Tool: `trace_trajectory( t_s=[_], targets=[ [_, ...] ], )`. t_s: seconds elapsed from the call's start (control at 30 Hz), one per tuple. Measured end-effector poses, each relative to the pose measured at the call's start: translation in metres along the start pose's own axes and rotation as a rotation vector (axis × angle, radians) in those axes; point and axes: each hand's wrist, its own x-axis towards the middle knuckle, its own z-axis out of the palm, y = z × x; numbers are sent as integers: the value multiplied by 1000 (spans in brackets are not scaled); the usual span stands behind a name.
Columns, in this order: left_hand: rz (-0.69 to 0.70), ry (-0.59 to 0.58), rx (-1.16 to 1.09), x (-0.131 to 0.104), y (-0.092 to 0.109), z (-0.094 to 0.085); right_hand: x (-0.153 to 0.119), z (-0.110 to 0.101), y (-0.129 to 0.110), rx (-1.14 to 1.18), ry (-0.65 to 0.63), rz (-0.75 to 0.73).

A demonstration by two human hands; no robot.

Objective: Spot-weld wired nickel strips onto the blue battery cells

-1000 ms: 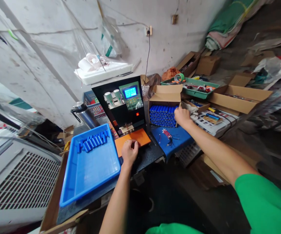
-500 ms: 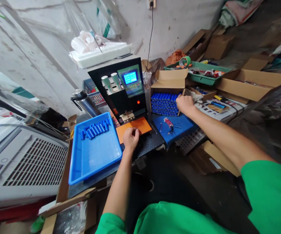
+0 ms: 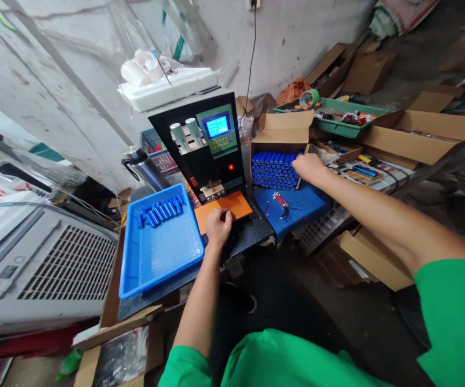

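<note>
My left hand [image 3: 218, 226] rests on the near edge of an orange board [image 3: 237, 205] with its fingers curled in; whatever they may hold is hidden. The board lies at the foot of a black spot-welding machine [image 3: 223, 180] with a lit blue screen. My right hand [image 3: 310, 167] is at the right side of an open cardboard box [image 3: 283, 134], its fingers closed against the stack of blue cylindrical battery cells [image 3: 273, 171]. I cannot make out whether a cell is between those fingers. More blue cells [image 3: 162, 211] lie in a blue tray [image 3: 164, 279] left of the board.
Red and black wire leads [image 3: 281, 203] lie on a blue cloth [image 3: 307, 212] in front of the box. A steel flask [image 3: 146, 167] stands behind the tray. Farther right are a green tray [image 3: 337, 129] and an open carton [image 3: 429, 131]. A grey slatted unit [image 3: 67, 263] is at left.
The view has shifted slightly, so the scene sits a little further right. Both hands keep their places, the left on the board and the right at the box of cells.
</note>
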Motion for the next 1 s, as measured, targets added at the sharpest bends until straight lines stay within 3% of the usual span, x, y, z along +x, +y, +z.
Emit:
trace_trajectory(
  t_s=[0.13, 0.23, 0.37, 0.53, 0.67, 0.83, 1.0],
  targets=[
    [9, 13, 13, 0, -2, 0, -1, 0, 3, 38, -4, 29],
    [4, 16, 13, -1, -2, 1, -15, 2, 1, 110, 84, 130],
    [13, 17, 50, -3, -3, 3, -39, 22, -26, 320, 214, 199],
    [7, 28, 63, -3, -6, 4, -41, 59, -86, 613, -132, 146],
    [-8, 21, 62, -3, -6, 4, -24, 70, -116, 698, -257, 273],
    [-10, 27, 63, -3, -4, 4, -14, 83, -121, 835, -312, 385],
    [-2, 28, 63, -4, -3, 3, -27, 99, -117, 1244, -130, 361]
  ],
)
